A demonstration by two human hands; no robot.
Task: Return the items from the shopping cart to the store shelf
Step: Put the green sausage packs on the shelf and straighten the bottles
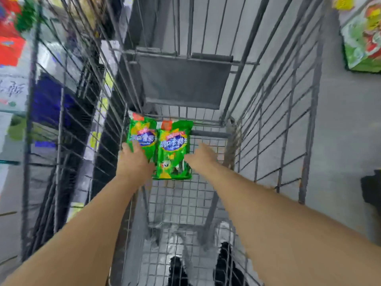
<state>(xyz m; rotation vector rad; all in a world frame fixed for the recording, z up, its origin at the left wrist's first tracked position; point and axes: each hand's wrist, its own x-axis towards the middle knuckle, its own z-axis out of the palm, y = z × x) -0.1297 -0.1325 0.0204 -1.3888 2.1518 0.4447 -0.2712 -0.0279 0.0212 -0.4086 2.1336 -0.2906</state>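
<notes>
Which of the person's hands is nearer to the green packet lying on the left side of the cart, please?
Left. The left hand rests on the left green packet; the right hand lies beyond the neighbouring right green packet, on its far side.

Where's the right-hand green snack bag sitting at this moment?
In the head view, the right green bag lies on the cart floor at its far end, beside the other green bag, between the left hand and right hand.
</notes>
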